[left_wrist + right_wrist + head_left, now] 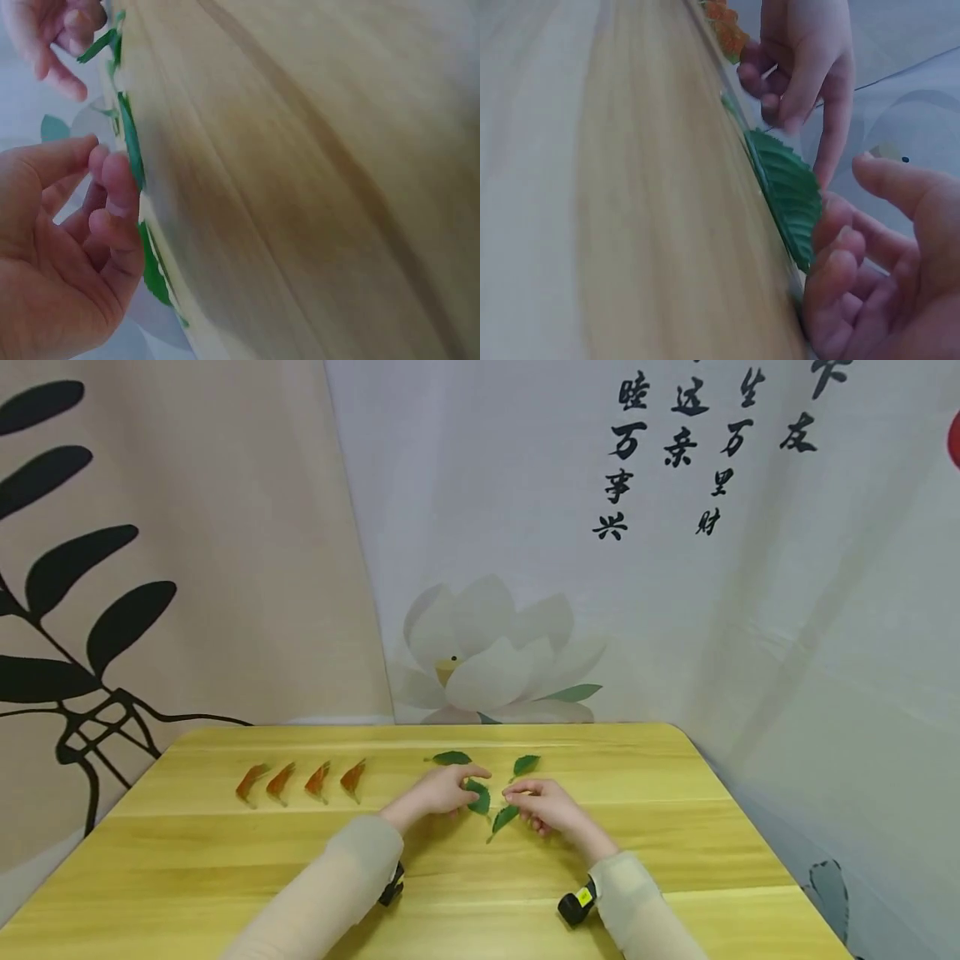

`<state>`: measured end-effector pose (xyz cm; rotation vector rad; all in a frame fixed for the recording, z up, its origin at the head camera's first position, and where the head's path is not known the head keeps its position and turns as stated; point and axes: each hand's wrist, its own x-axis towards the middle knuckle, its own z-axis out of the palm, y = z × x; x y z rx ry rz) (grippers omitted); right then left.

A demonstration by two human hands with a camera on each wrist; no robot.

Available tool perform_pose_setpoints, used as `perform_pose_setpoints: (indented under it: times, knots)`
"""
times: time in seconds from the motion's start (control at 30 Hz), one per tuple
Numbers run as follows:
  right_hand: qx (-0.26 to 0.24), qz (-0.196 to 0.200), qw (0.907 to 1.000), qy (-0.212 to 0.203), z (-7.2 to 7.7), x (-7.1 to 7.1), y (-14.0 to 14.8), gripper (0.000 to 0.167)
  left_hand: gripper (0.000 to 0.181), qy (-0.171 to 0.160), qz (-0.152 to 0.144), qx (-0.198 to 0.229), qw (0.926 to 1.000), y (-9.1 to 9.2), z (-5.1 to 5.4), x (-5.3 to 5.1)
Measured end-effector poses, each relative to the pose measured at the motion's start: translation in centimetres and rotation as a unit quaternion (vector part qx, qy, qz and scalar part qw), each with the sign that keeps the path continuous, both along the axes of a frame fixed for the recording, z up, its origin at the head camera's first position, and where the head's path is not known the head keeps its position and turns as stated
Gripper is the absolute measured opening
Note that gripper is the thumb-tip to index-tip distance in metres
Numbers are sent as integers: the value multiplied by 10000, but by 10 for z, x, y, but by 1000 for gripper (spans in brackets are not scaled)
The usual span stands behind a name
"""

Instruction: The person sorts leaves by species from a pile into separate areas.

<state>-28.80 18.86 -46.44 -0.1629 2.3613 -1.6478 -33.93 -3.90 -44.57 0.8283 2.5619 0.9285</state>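
Note:
Several green serrated leaves lie near the hands. My left hand [444, 787] reaches in from the left, its fingers loosely bent, beside the middle leaf [477, 797]. A far leaf [452, 758] lies just beyond it. Across from it, my right hand [551, 806] hovers over the near leaf [505, 817], its thumb and index finger apart in the right wrist view. Another leaf [527, 765] lies beyond the right hand. I see nothing held in either hand. The right wrist view shows a large green leaf [784, 187] standing between both hands' fingertips, close to the tabletop.
Several orange-red leaves stand in a row at the table's left, the rightmost orange leaf [352, 780] nearest the left hand. The wooden table [480, 893] ends at a hanging printed cloth [495, 527]. A black wrist camera [576, 906] sits under the right sleeve.

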Motion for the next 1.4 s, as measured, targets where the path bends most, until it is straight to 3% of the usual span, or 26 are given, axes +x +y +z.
perform_pose_setpoints:
  times: [0.27,0.53,0.77,0.9,1.03,1.2,1.4]
  knots:
    - [381,-43,9989,257,-4,2,-2,29,42,37,-27,-340,9994,12,-4,-1]
    - [694,-263,9963,439,-6,3,-2,21,34,168,-91,-385,9991,14,-6,-5]
    - [836,-292,9947,517,-8,3,-2,15,25,-170,-45,-320,9993,13,-6,-7]
    - [795,-300,9949,536,-8,3,-3,13,16,-271,53,-289,9992,13,-5,-7]
    - [786,-272,9947,602,-6,4,-3,9,22,-306,289,-207,9989,16,-4,-6]
    - [782,-239,9949,598,-5,4,-4,6,31,-148,548,-246,9981,19,-4,-6]
    - [772,-243,9950,591,-5,5,-5,6,27,102,634,-236,9977,19,-3,-2]
